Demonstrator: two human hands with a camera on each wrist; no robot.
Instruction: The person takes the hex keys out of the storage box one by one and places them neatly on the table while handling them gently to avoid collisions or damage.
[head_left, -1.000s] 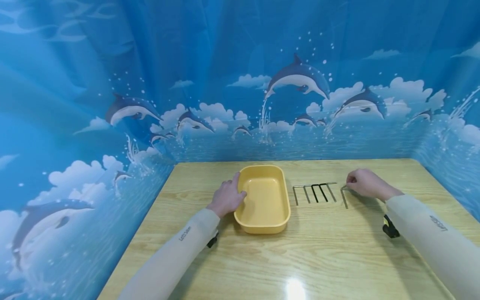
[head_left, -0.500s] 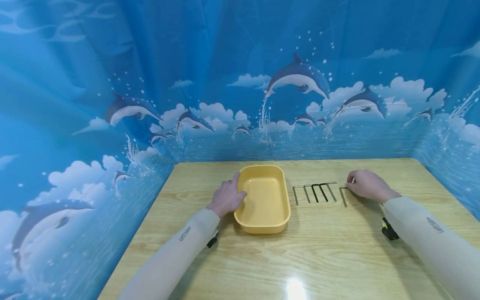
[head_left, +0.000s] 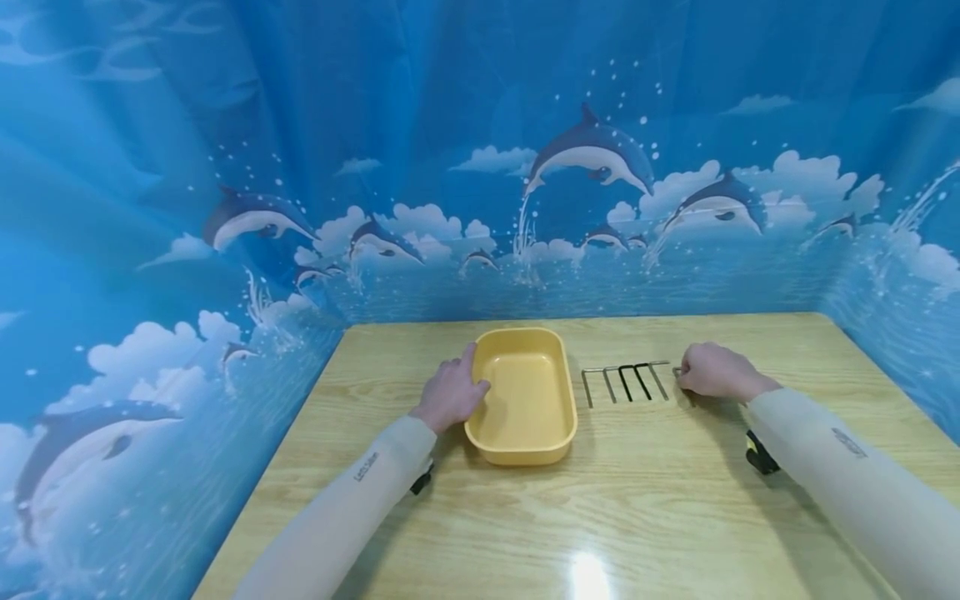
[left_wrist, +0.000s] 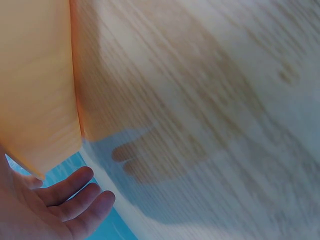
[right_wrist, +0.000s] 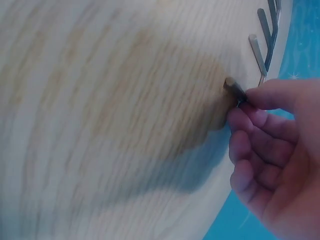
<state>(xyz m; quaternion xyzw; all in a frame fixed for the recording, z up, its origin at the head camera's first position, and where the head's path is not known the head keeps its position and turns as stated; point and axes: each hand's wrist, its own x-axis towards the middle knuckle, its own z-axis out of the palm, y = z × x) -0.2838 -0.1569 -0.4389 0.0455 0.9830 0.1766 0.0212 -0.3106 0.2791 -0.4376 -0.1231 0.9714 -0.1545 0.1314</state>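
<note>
A yellow plastic basin [head_left: 522,457] stands left of the table's middle. At its left rim is my left hand [head_left: 452,392], thumb over the inside and index finger along the edge. The left wrist view shows the other fingers [left_wrist: 82,200] held off beside the basin's outer wall. On the right, my right hand [head_left: 716,370] pinches an L-shaped hex key [right_wrist: 234,88] between thumb and fingertips, low over the table. Most of that key is hidden by the hand in the head view. To its left, several hex keys [head_left: 626,383] lie in a row, their short arms lined up.
The wood-grain table [head_left: 585,508] reaches back to a blue dolphin-print curtain [head_left: 465,167], which also hangs along the left and right sides. A bright glare spot [head_left: 590,575] shows near the front of the table.
My right hand has moved slightly left with the hex key, closer to the row, and now covers most of it. My left hand stays on the basin. The head view has shifted a little.
</note>
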